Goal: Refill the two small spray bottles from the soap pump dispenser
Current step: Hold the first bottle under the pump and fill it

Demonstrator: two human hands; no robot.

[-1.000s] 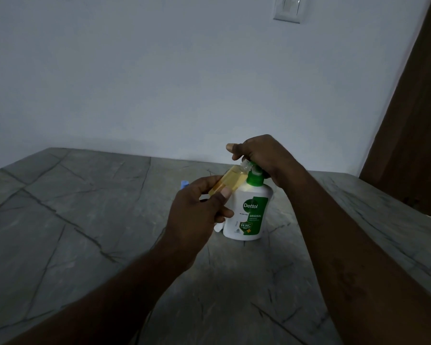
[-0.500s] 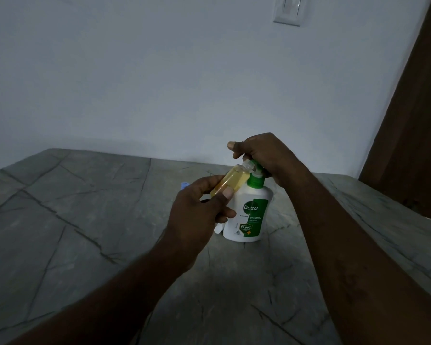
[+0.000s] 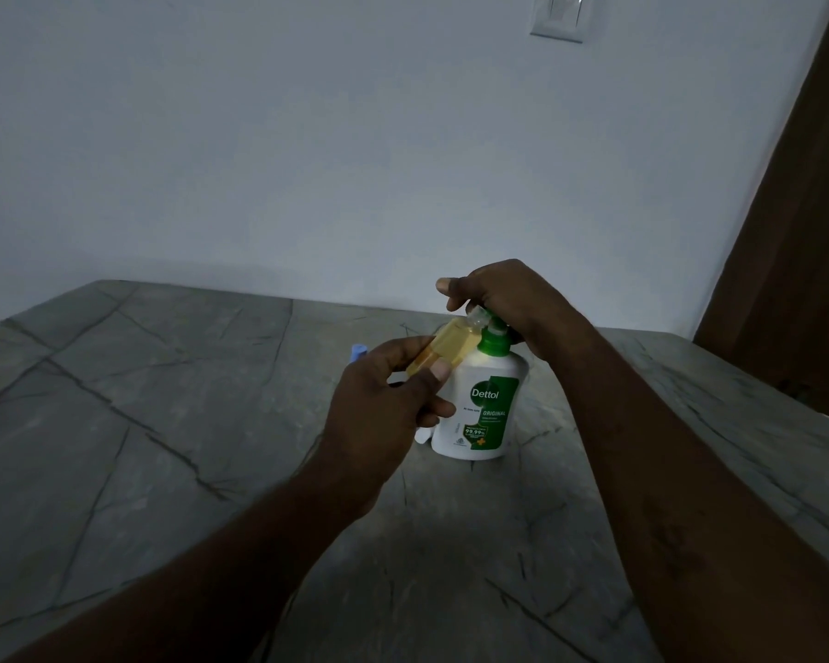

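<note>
Wide tabletop [image 3: 140, 447] lies open to us on the left and along the near edge. Mid-table the dispenser [image 3: 484, 404] blocks the way, our right hand [image 3: 503, 299] gripping its top, our left hand [image 3: 384, 413] holding the tilted bottle [image 3: 451, 344] there. A blue cap [image 3: 358, 350] sits just left; the wall [image 3: 307, 160] shuts the far edge.

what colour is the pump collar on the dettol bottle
The pump collar is green, atop the white Dettol bottle; best seen in head view.
</note>
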